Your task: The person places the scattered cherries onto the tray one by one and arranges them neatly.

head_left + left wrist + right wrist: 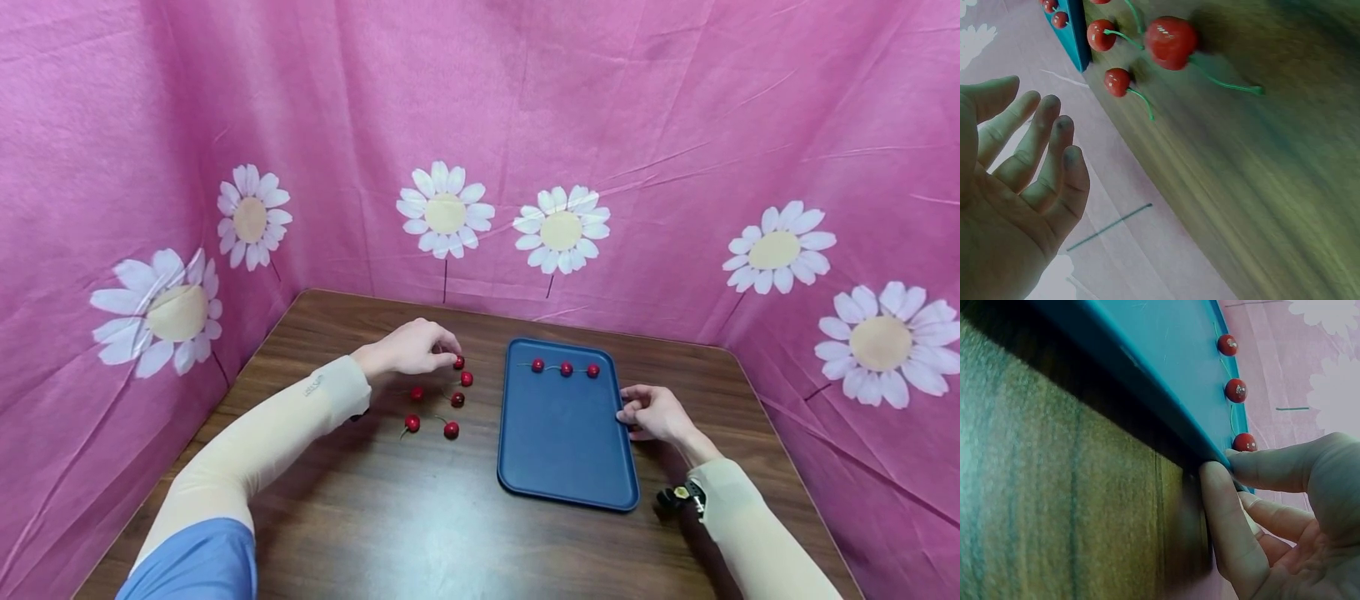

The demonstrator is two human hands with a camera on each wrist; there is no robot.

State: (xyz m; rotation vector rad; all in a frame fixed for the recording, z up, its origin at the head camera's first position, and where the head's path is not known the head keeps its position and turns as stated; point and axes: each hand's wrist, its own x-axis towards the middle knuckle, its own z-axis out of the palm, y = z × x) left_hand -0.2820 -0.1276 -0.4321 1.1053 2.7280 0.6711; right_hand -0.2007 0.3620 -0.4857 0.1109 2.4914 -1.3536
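My left hand (411, 346), fingers loosely curved, apart and empty, hangs by a glossy round red cherry (459, 362) on the brown wood-grain table (375, 517); a light pinch should suit; my right hand (654, 412) pinches the side of a blue rectangular tray (566, 450), best kept steady; three stemmed cherries (566, 368) line its far end; faint lettering (313, 385) on my cream sleeve (277, 442) is unreadable.

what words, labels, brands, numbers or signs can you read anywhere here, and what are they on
No text can be read.
Left sleeve: a small grey marking near the cuff, too small and blurred to read.
Tray, cherries, table and pink cloth: no lettering or numbers that I can see; the cloth shows printed flowers only.
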